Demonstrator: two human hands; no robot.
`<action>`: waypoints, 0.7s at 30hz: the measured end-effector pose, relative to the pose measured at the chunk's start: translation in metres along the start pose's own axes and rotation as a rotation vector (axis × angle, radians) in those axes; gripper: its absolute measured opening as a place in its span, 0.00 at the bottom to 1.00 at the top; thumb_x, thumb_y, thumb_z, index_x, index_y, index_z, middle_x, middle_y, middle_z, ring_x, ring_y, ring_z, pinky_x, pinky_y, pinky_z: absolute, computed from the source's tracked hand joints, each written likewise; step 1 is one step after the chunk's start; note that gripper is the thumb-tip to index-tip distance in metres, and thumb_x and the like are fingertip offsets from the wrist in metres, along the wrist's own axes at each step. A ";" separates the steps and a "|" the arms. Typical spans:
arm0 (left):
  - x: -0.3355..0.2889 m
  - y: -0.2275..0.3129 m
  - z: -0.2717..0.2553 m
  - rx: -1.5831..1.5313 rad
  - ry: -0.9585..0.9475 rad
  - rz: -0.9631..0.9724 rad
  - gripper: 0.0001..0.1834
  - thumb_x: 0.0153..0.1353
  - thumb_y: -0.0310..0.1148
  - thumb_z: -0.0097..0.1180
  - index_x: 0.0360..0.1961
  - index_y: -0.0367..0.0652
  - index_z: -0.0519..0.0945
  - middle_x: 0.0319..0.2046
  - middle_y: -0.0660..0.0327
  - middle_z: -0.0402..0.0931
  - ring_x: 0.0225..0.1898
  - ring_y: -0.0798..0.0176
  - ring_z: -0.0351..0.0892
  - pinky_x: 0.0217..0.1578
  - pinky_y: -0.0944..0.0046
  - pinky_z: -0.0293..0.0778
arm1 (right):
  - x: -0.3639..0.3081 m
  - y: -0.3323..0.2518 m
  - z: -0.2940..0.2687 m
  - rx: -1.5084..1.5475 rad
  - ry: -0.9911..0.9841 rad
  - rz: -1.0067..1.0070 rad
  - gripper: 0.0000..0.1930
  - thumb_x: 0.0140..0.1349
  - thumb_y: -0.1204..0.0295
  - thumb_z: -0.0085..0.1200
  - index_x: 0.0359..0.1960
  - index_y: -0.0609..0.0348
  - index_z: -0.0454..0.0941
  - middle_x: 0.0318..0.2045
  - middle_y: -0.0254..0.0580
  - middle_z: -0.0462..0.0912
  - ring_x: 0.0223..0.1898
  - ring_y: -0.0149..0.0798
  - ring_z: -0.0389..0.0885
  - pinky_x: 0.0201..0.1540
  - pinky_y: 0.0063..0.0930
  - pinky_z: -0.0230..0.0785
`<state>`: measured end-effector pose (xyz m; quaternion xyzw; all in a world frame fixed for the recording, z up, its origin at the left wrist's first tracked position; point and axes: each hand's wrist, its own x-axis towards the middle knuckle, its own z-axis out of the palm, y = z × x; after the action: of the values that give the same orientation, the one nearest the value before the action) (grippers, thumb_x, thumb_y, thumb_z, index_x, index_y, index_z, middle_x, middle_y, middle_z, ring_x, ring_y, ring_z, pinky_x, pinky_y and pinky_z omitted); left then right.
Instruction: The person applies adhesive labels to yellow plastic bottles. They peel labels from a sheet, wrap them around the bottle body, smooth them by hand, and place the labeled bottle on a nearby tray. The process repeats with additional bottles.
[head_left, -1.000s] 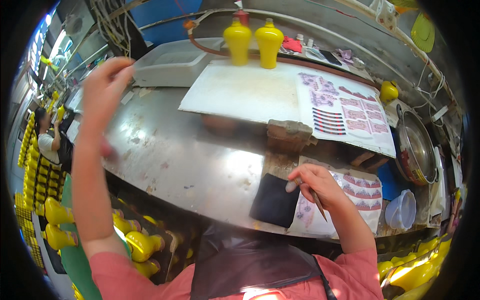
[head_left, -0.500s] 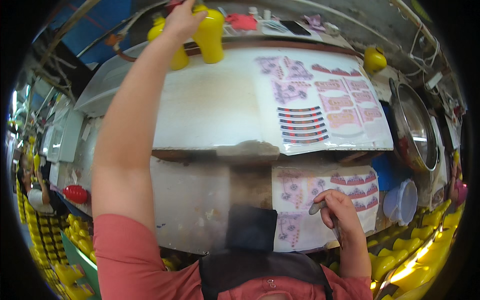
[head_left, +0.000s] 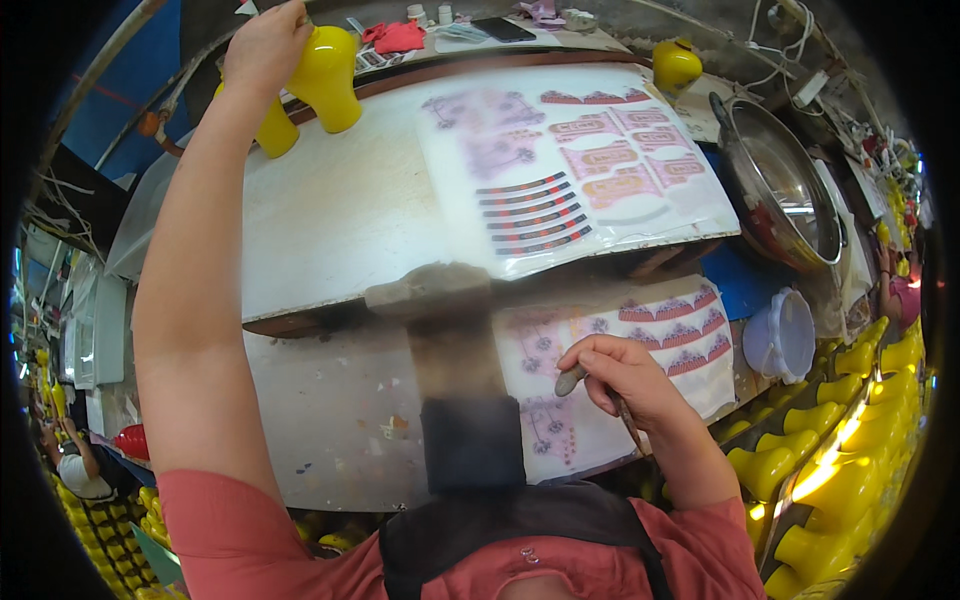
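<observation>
At far edge of white board (head_left: 340,215), left hand (head_left: 268,48) curls at glossy yellow vase (head_left: 328,82), hold unclear; right hand (head_left: 622,375) clasps brown stick (head_left: 629,422) above illegible pink-printed sheet (head_left: 555,425).

The left hand (head_left: 268,50) is at the neck of a glossy yellow vase (head_left: 330,82), its hold partly hidden; another yellow vase (head_left: 277,132) stands beside it, half behind the forearm. The right hand (head_left: 628,374) grips a slim tool (head_left: 628,421) over a floral decal sheet (head_left: 548,428); left of that grip lies a black square pad (head_left: 472,445).
</observation>
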<state>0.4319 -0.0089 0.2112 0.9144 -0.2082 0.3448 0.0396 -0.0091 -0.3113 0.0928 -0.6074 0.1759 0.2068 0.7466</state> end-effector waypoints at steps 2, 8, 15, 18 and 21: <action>-0.007 0.009 -0.011 -0.065 -0.087 -0.093 0.11 0.73 0.40 0.58 0.50 0.48 0.84 0.44 0.56 0.87 0.45 0.53 0.87 0.46 0.59 0.82 | -0.003 0.003 0.005 -0.016 -0.020 0.029 0.14 0.76 0.63 0.51 0.47 0.59 0.84 0.24 0.27 0.79 0.18 0.18 0.66 0.20 0.15 0.55; -0.059 0.020 -0.083 -0.298 0.016 -0.117 0.11 0.74 0.41 0.59 0.47 0.47 0.86 0.42 0.59 0.86 0.43 0.59 0.85 0.46 0.65 0.81 | -0.021 0.007 0.011 -0.033 -0.050 -0.073 0.13 0.76 0.63 0.52 0.47 0.60 0.84 0.24 0.28 0.78 0.17 0.18 0.66 0.19 0.15 0.54; -0.152 0.038 -0.209 -0.833 -0.119 -0.038 0.10 0.71 0.40 0.64 0.44 0.46 0.86 0.37 0.64 0.83 0.41 0.69 0.81 0.44 0.72 0.76 | -0.019 0.002 0.043 -0.258 0.105 -0.282 0.10 0.73 0.70 0.56 0.49 0.62 0.83 0.33 0.32 0.84 0.21 0.18 0.68 0.24 0.15 0.60; -0.200 0.085 -0.213 -1.171 -0.319 -0.013 0.07 0.67 0.35 0.66 0.41 0.44 0.85 0.33 0.65 0.83 0.37 0.73 0.79 0.40 0.72 0.74 | -0.017 0.010 0.065 -0.290 0.053 -0.440 0.24 0.67 0.71 0.59 0.64 0.61 0.74 0.36 0.31 0.82 0.25 0.18 0.68 0.28 0.15 0.62; -0.245 0.131 -0.182 -1.114 -0.464 -0.311 0.08 0.63 0.32 0.67 0.35 0.37 0.85 0.31 0.65 0.83 0.33 0.73 0.79 0.37 0.71 0.75 | -0.011 0.019 0.080 -0.383 -0.001 -0.376 0.44 0.59 0.66 0.68 0.76 0.60 0.60 0.34 0.38 0.84 0.32 0.26 0.78 0.37 0.24 0.72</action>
<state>0.1012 -0.0025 0.1816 0.8270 -0.2245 -0.0329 0.5143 -0.0273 -0.2308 0.0984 -0.7595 0.0175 0.0944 0.6433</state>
